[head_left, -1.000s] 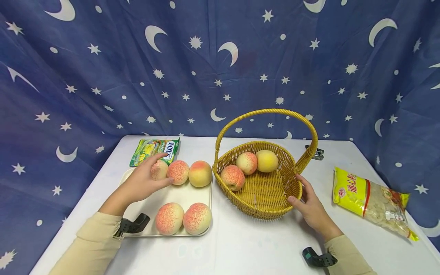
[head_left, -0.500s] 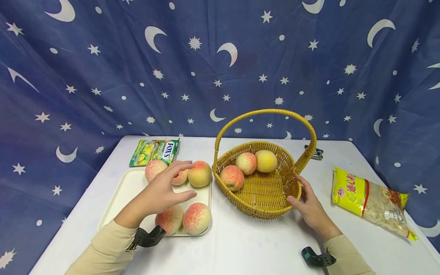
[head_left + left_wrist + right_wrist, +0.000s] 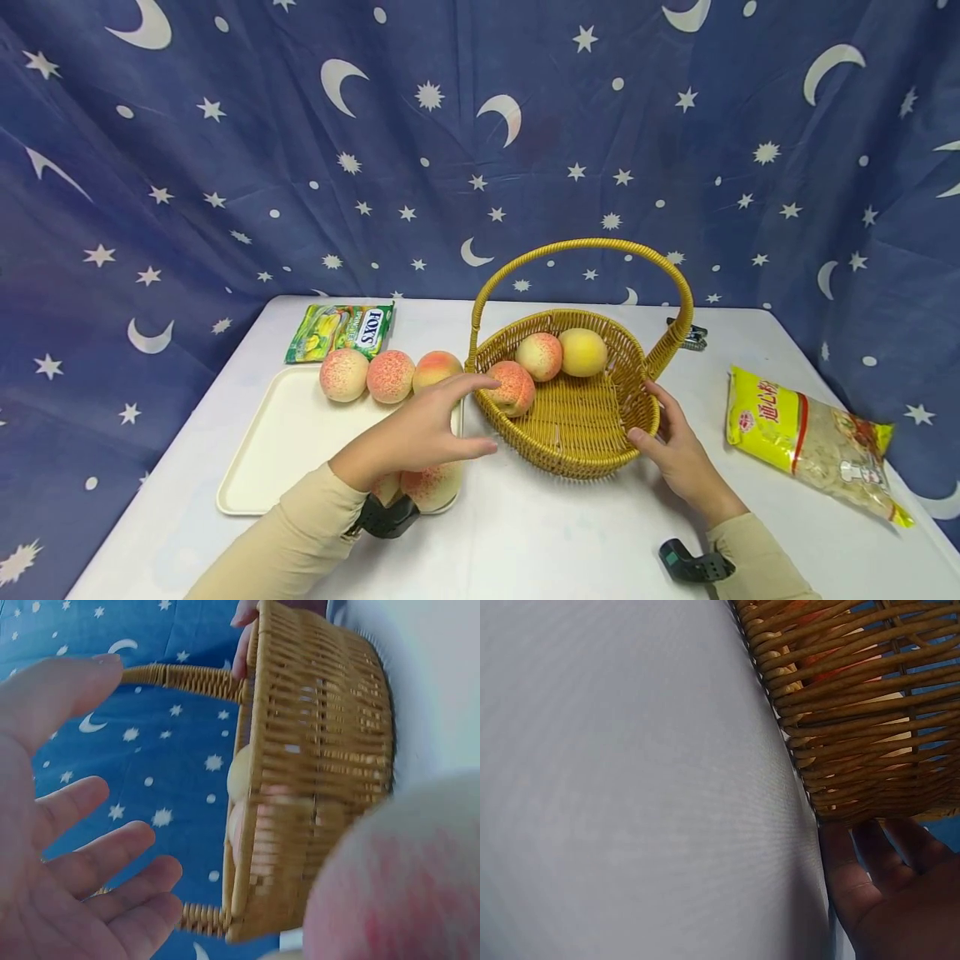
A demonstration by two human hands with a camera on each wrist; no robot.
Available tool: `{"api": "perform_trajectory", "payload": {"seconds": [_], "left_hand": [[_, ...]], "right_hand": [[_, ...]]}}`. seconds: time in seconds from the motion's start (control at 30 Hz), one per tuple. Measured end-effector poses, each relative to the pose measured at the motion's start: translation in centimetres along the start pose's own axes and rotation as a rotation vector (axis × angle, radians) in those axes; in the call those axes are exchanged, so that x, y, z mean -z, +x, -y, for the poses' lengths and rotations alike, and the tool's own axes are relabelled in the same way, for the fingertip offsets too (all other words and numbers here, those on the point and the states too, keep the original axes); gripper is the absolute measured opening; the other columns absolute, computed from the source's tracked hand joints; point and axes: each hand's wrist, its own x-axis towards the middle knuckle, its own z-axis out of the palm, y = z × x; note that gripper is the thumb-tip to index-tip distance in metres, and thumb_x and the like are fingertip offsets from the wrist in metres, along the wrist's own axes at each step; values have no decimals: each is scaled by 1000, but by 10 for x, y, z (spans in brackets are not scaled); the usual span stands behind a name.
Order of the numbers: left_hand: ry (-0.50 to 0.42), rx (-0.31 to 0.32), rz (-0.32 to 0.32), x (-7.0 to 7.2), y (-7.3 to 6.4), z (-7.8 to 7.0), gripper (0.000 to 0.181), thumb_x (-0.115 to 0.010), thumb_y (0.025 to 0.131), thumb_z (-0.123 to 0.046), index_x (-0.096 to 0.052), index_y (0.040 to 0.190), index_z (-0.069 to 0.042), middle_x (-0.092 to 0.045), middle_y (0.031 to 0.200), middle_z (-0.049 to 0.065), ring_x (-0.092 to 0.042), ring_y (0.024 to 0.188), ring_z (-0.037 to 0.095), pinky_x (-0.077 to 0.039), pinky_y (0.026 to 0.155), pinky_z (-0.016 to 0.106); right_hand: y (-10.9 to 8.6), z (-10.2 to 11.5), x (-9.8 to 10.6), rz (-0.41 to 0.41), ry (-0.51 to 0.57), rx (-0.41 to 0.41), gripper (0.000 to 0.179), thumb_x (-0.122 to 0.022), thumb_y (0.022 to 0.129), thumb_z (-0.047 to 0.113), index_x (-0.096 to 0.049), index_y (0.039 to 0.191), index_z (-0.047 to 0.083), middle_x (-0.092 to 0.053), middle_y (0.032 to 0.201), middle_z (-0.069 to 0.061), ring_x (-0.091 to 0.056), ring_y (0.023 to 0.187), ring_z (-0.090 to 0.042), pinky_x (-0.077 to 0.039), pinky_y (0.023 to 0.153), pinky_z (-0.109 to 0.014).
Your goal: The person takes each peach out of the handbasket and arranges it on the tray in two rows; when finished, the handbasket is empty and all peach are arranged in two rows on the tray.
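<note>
A yellow-brown wicker basket with a tall arched handle stands mid-table. Two red-speckled peaches and one yellow peach lie in its back left part. My right hand grips the basket's right rim, thumb over the edge; the right wrist view has its fingers against the wicker wall. Empty, with thumb and fingers spread apart, my left hand hovers between the tray and the basket's left side. Several peaches sit on the tray; the front ones are partly hidden by that hand.
Behind the tray lies a green FOXS packet. A yellow and clear plastic bag rests at the right of the white table. A small dark metal object shows behind the basket's handle. A blue star-patterned cloth hangs at the back.
My left hand has moved right, from over the back peaches on the tray to near the basket's left side, still empty. My right hand stays on the basket rim.
</note>
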Motion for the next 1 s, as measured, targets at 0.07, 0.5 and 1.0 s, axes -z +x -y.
{"api": "perform_trajectory", "payload": {"seconds": [0.07,0.5,1.0], "left_hand": [[5,-1,18,-4,8,-3,70,-80,83,-27,-50,144,-7,-53,144,8,-46,135,24,-36,111,43],[-5,82,48,-20,60,-4,75,-79,84,-32,-47,147,-9,-51,146,11,-48,133,27,-39,109,40],[49,173,64,-31,91,11,78,-80,84,-32,-44,149,-9,-49,148,11,-46,134,27,-37,110,39]], "right_hand": [[0,-1,0,0,-3,4,80,-59,99,9,-7,160,7,-19,154,-39,-23,139,-58,-21,107,-72],[0,0,0,-2,10,4,80,-59,99,9,-8,160,7,-21,153,-40,-26,137,-58,-21,106,-72],[-1,-1,1,-2,-10,4,80,-59,99,10,-8,160,7,-24,152,-40,-30,136,-57,-22,106,-72]]}}
